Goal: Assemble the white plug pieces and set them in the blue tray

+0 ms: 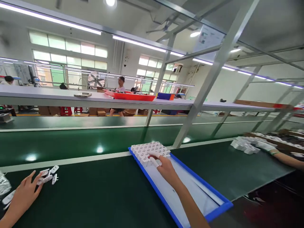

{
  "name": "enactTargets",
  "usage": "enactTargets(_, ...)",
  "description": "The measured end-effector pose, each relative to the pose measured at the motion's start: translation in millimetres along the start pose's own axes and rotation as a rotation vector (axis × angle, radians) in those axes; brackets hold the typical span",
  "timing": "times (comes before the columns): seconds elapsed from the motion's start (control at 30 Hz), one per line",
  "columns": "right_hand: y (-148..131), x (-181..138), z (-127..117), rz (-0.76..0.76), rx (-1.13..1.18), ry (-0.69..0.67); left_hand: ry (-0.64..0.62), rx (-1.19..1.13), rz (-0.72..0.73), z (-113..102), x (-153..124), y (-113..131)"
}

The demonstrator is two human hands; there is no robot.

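My left hand (27, 193) is at the left of the dark green bench, fingers spread, with the fingertips touching a small pile of white plug adapters (47, 178). One adapter nearby shows its prongs. My right hand (163, 166) reaches into a blue-rimmed tray (154, 186), with white covers on the thumb and a finger. Those fingertips close on a white block at the near edge of tightly packed white blocks (152, 148) with dark marks on top; the grip is partly hidden. The near part of the tray shows its pale bottom.
Clear plastic wrap (4, 184) and another white piece (9, 198) lie at the far left. To the right, a co-worker's gloved hand (266, 146) touches white blocks (244, 145). A slanted metal post (190, 120) stands behind the tray. A red tray (133, 96) sits on the shelf above.
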State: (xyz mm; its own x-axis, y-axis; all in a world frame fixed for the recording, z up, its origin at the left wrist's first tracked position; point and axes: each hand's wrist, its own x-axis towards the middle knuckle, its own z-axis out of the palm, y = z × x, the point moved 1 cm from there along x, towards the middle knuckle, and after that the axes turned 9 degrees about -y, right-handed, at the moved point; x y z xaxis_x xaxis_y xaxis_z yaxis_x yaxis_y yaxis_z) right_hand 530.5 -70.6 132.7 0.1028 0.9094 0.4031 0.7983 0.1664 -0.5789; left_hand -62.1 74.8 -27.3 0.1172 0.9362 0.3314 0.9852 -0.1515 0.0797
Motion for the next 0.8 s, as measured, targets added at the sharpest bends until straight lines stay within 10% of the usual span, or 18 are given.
enactTargets(0.23, -112, -59, 134, -0.126, 0.253, -0.355, -0.107, -0.358, 0.099, -17, 7, 6)
enactTargets(0.5, -193, -35, 272, -0.276, 0.372, -0.523, -0.103, -0.701, 0.085, -40, -5, 15)
enactTargets(0.8, -193, -11, 386, -0.28, 0.25, -0.348, -0.213, -1.127, 0.164, -14, -23, 94)
